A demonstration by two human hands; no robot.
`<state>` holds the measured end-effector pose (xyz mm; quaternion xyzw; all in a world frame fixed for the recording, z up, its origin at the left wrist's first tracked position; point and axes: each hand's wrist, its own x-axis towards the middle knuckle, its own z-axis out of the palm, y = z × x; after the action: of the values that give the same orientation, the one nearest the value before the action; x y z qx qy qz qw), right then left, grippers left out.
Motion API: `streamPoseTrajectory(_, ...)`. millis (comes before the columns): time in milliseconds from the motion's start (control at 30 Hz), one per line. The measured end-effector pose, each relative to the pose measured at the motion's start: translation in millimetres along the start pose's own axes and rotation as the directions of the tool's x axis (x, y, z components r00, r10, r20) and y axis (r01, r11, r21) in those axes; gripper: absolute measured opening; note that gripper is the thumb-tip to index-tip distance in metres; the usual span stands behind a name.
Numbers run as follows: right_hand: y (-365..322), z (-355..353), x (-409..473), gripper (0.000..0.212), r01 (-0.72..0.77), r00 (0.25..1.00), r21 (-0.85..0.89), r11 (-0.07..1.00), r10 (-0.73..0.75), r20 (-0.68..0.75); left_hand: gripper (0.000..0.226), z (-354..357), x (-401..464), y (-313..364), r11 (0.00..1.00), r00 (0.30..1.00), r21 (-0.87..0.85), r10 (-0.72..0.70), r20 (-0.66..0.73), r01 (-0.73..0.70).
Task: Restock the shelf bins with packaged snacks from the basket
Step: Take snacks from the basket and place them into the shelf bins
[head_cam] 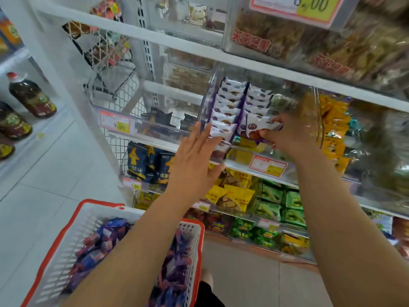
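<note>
both forearms fill the lower part of my view and cover much of the white plastic basket with the red rim [55, 251], so i see only some of the purple and blue snack packets [97, 244] inside it. my left hand [194, 160] is flat, fingers straight, touching the front of the left row of white and purple packets in the clear plastic shelf bin [207, 100]. my right hand [292, 134] pinches one white and purple snack packet [256, 127] at the front of the right row in the same bin. the bin's clear right wall [318, 120] blurs the yellow bags [334, 120] behind it. dark oil bottles [31, 96] stand on the floor far left. the upper shelf is blurred and its price card [296, 7] is cut off by the top edge.
</note>
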<state>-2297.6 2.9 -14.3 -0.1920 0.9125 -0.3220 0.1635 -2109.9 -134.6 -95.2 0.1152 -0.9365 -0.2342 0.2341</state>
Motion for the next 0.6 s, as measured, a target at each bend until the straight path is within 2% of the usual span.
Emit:
streamPoseTrajectory(100,0.0,11.4,13.6,0.035,-0.025,0.997,-0.140,0.990,0.034,0.063,0.062,2.9,-2.3,-0.8,1.000,1.000,-0.018,-0.010,-0.001,0.010)
streamPoseTrajectory(200,-2.3,18.6,18.2,0.040,-0.063,0.994,-0.085,0.994,0.070,0.088,0.065,2.0,-1.8,-1.7,0.999,1.000,-0.036,-0.003,0.006,0.003)
streamPoseTrajectory(300,-0.9,22.4,20.6,0.040,-0.079,0.994,-0.104,0.991,0.087,0.072,0.063,0.3,-2.1,-3.6,0.999,1.000,-0.049,0.006,0.001,-0.006)
streamPoseTrajectory(600,3.0,26.0,25.5,0.053,-0.202,0.972,0.055,0.978,0.193,0.137,0.062,3.0,-2.5,-3.1,0.998,1.000,-0.062,-0.009,0.011,0.009)
